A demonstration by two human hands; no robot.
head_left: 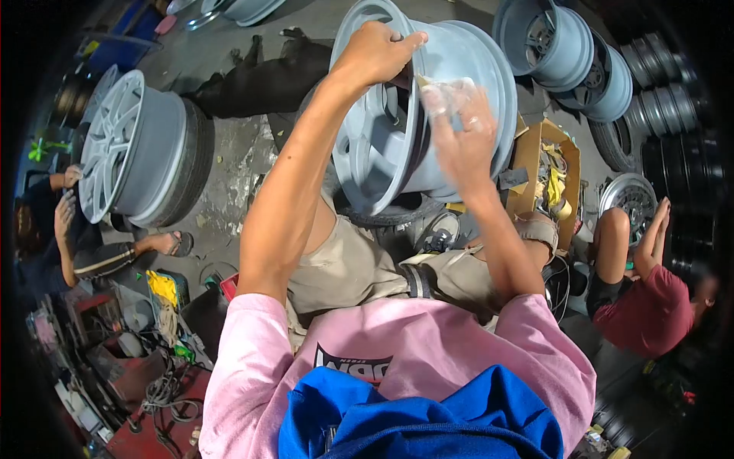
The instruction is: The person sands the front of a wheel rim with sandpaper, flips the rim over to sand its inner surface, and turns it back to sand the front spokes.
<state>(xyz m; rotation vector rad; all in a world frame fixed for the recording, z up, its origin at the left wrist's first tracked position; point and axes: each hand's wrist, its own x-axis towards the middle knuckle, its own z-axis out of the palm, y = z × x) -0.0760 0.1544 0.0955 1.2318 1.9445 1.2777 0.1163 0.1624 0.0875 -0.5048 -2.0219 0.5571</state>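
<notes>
A grey wheel rim (451, 61) stands on edge in front of me, between my knees, its spoked face turned to the left. My left hand (382, 53) is closed over the top of the rim's front lip, with the thumb pointing right. My right hand (462, 126) lies against the barrel just behind that lip. Whitish dust coats its fingers, and they press a small pale piece of what looks like sandpaper (430, 81) to the surface. Most of that piece is hidden under the fingers. A tyre (390, 213) lies beneath the rim.
A cardboard box (569, 149) of scraps stands right of the rim. Another grey rim (115, 149) with a tyre stands left, beside a seated person (57, 222). More rims (543, 42) are at upper right; another person (646, 306) sits right. A black dog (260, 80) lies behind.
</notes>
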